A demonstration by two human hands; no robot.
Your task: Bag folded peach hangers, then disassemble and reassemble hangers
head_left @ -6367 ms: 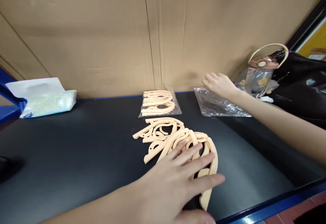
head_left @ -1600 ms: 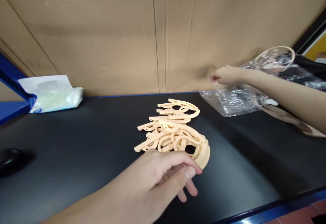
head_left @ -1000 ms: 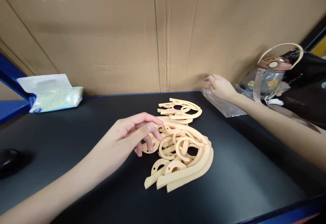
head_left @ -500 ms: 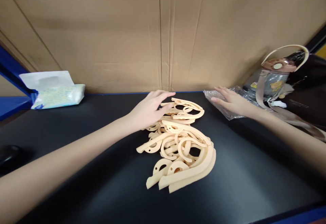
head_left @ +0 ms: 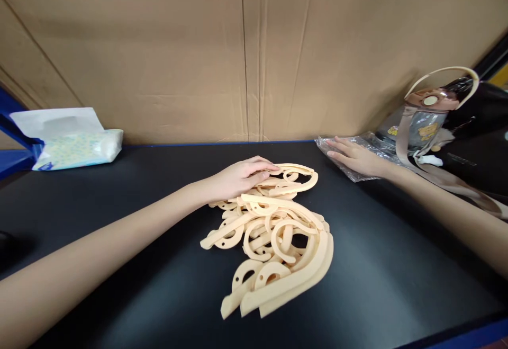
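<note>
A heap of beige plastic folding clothes hangers (head_left: 291,203) lies in the middle of the black table, their curved arms and hooks overlapping. At its far end, my left hand (head_left: 242,177) is closed over the end of a hanger (head_left: 296,168), thumb below the fingers; part of that hanger is hidden under the hand. To the right, my right hand (head_left: 357,157) lies palm down with fingers spread on a clear crinkled plastic bag (head_left: 367,140). Nothing is gripped in it.
A pack of tissues (head_left: 79,145) sits at the back left. At the back right stand a water bottle (head_left: 426,121) with a handle and strap (head_left: 405,134), and a dark bag (head_left: 476,142). A cardboard wall (head_left: 178,63) closes off the back. A dark object (head_left: 6,243) shows at the left edge.
My left hand has come down onto the far hangers and its fingers have closed. My right hand has lowered onto the plastic bag. The view has shifted slightly.
</note>
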